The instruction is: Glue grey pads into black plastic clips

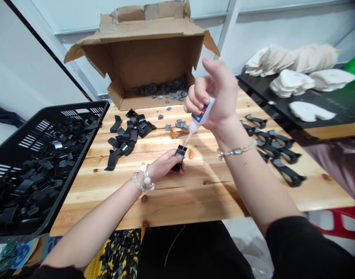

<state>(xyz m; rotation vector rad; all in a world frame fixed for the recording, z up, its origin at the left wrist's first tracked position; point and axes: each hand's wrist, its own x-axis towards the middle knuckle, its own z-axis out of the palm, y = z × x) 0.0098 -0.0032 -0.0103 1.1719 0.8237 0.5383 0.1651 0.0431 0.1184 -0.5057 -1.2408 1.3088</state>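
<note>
Between the thumb and fingers of my left hand (164, 164) is a black plastic part (179, 159), its open, slotted end facing away from me. My right hand (216, 95) is wrapped round a small glue bottle (203, 113) with a blue and white label, tipped downward. The bottle's thin nozzle ends right at the slotted end of the part; whether they touch I cannot tell. Beyond my hands lie small grey pads (181, 124) on the wooden table (177, 201). A loose pile of curved black parts (131, 133) sits to the left.
A cardboard box (154, 50) on its side holds many grey pads. At left stands a black crate (49, 186) full of black parts. Several black parts (284, 155) lie at right. White pads (293, 83) are stacked on a dark table. Below is a yellow basket (97, 263).
</note>
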